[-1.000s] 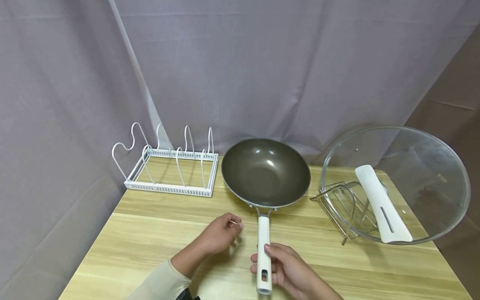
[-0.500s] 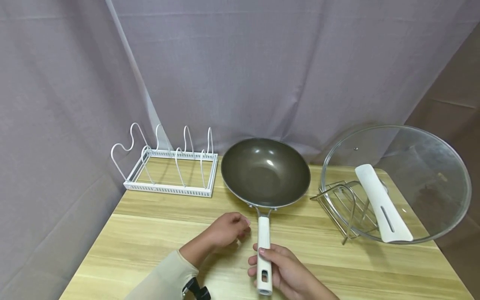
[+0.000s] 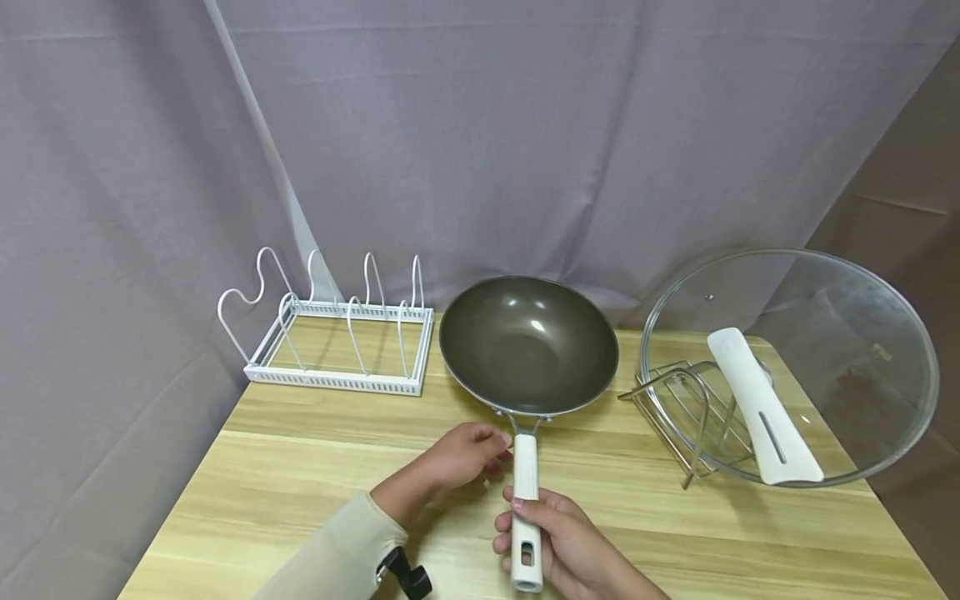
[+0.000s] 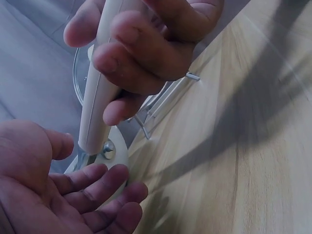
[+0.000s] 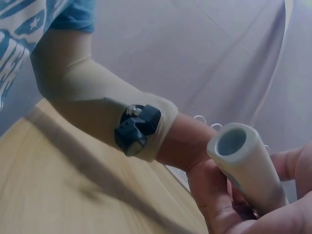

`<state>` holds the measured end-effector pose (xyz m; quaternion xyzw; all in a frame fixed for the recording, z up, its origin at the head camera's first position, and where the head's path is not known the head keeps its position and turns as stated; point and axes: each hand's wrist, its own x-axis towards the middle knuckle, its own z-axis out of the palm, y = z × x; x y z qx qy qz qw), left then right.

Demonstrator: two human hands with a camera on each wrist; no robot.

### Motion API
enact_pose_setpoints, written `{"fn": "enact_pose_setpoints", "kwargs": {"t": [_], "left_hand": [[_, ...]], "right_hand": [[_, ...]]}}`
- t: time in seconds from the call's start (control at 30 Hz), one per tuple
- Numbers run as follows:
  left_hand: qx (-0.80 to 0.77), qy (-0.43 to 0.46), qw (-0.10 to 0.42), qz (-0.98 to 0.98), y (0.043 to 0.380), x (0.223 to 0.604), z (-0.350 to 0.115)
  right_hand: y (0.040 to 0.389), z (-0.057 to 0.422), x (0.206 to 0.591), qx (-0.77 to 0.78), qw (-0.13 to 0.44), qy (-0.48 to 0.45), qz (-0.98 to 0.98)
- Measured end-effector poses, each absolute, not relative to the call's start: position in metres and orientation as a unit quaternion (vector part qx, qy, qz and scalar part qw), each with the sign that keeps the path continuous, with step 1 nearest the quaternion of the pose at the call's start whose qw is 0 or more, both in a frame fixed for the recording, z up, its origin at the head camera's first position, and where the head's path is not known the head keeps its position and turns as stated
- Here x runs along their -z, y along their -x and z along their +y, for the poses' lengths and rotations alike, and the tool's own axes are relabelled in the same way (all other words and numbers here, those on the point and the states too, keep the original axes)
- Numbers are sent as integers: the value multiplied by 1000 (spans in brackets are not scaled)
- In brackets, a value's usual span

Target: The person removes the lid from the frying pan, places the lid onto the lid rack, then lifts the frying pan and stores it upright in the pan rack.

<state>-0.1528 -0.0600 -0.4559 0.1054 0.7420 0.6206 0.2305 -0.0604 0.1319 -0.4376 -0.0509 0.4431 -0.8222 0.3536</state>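
A dark-coated frying pan with a pale handle is at the middle of the head view, handle pointing toward the person. My right hand grips the handle's near part, thumb on top and fingers curled beneath. Beside the handle's far end is my left hand; in the left wrist view that left hand has loosely spread fingers right at the handle's metal neck, palm showing. The right wrist view shows the handle's hollow end up close.
On the wooden table, a white wire rack stands at the left back. A metal wire stand at the right holds a large glass lid with a white handle. A grey curtain hangs behind.
My left hand has moved right, up to the handle's far end. My right hand keeps its grip, its thumb shifted slightly left across the handle. The pan looks nearly unmoved.
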Motion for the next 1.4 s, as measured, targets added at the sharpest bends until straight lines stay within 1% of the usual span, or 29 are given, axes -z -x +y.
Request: {"fn": "enact_pose_setpoints", "kwargs": {"t": [0.33,0.5,0.73,0.9,1.4], "left_hand": [[-618,-110,239,741,156,457,-54],[-615,-110,241,743,156,456,-51],[-616,-108,244,741,158,456,-50],[-616,-106,245,741,159,457,-49],[-616,-107,246,741,160,457,-48]], "right_hand": [[60,126,438,846,352,45,397],[62,124,436,844,351,16,404],[65,119,433,838,328,-31,436],[68,115,435,833,330,-49,441],[70,109,438,854,332,-44,398]]}}
